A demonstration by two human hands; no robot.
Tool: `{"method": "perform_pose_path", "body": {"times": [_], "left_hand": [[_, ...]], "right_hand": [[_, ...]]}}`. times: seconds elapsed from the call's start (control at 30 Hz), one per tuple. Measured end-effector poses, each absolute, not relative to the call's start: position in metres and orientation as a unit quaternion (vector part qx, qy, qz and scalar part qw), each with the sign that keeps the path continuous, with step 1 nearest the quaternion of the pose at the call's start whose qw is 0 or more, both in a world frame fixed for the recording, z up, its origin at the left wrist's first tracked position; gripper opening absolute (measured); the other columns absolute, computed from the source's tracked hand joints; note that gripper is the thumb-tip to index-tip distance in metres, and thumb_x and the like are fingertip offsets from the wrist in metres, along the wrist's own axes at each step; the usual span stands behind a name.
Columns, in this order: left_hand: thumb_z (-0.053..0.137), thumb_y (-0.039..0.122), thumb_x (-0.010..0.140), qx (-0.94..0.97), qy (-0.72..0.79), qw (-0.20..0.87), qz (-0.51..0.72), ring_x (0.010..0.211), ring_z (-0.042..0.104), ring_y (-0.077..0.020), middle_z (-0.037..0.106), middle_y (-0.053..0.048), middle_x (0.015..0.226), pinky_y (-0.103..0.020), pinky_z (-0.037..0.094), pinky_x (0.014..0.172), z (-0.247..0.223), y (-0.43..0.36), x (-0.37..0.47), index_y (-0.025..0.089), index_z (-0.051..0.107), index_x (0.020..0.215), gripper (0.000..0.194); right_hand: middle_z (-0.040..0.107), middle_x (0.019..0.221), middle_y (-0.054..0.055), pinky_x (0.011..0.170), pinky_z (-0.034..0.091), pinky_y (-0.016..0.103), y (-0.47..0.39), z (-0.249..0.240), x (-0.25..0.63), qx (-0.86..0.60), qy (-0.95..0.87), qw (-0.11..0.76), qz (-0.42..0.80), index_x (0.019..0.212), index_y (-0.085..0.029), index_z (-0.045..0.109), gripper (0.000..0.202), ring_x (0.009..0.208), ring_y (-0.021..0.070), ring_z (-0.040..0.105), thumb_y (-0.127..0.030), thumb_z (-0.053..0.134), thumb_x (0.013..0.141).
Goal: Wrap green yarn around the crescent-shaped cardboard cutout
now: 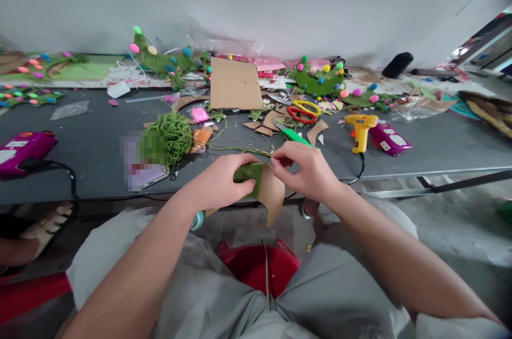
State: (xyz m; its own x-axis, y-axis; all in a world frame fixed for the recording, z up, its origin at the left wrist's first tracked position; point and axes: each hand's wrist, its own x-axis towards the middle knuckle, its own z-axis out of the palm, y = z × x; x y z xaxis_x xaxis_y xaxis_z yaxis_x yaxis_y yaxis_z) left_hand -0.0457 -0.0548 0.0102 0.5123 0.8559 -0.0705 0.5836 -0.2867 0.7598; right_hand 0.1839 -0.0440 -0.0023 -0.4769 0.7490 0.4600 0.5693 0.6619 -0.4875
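Note:
My left hand (224, 179) is closed on a curved cardboard piece (274, 195), held over the table's front edge. Dark green yarn (253, 175) is wrapped closely round the part by my left thumb; the right end is bare. Thumb and fingertips of my right hand (308, 171) are pinched together just above the bare cardboard, where a strand of green yarn seems to lead into them. Loose yarn (236, 148) trails across the table from a tangled green yarn ball (178, 139) on the left. Just behind my right hand lies a green-handled cutter (296, 135).
Red and yellow scissors (306, 111) lie among cardboard scraps (318, 131). A yellow glue gun (362, 131) with a black cord stands right, beside a purple box (390, 139). Behind are a cardboard sheet (236, 83) and green yarn crescents (320, 83) with coloured pompoms. A partly blurred phone (150, 179) lies left.

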Motion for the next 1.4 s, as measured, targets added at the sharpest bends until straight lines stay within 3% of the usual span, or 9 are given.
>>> {"method": "perform_pose_path", "body": {"times": [0.2, 0.7, 1.1, 1.4], "left_hand": [[0.06, 0.022, 0.085, 0.787, 0.439, 0.386, 0.195, 0.124, 0.061, -0.0264, 0.066, -0.005, 0.137, -0.04, 0.046, 0.108, 0.009, -0.056, -0.044, 0.024, 0.062, 0.134, 0.049], [0.061, 0.023, 0.086, 0.77, 0.442, 0.404, 0.221, 0.11, 0.063, -0.0246, 0.067, -0.005, 0.121, -0.039, 0.05, 0.095, 0.007, -0.055, -0.041, 0.024, 0.059, 0.122, 0.036], [0.06, 0.019, 0.086, 0.776, 0.446, 0.362, 0.26, 0.126, 0.059, -0.0259, 0.065, -0.005, 0.136, -0.039, 0.045, 0.108, 0.011, -0.055, -0.042, 0.023, 0.061, 0.13, 0.044], [0.067, 0.026, 0.086, 0.749, 0.495, 0.311, 0.311, 0.123, 0.061, -0.0275, 0.068, -0.004, 0.131, -0.04, 0.044, 0.111, 0.031, -0.052, -0.061, 0.022, 0.068, 0.123, 0.037]], "right_hand": [[0.064, 0.078, 0.004, 0.07, 0.045, 0.029, -0.044, -0.003, 0.185, -0.376, -0.856, 0.316, 0.16, 0.087, -0.019, 0.062, 0.01, 0.073, 0.0154, 0.058, -0.021, 0.055, 0.094], [0.067, 0.083, 0.004, 0.069, 0.044, 0.028, -0.045, -0.002, 0.186, -0.38, -0.852, 0.311, 0.181, 0.092, -0.018, 0.064, 0.012, 0.075, 0.015, 0.059, -0.023, 0.054, 0.097], [0.063, 0.081, 0.005, 0.067, 0.044, 0.029, -0.05, -0.004, 0.185, -0.339, -0.883, 0.293, 0.138, 0.096, -0.018, 0.062, 0.014, 0.071, 0.0157, 0.056, -0.022, 0.049, 0.099], [0.068, 0.086, 0.004, 0.065, 0.04, 0.028, -0.053, -0.004, 0.177, -0.452, -0.838, 0.255, 0.166, 0.1, -0.019, 0.059, 0.012, 0.071, 0.0152, 0.059, -0.027, 0.051, 0.099]]}}
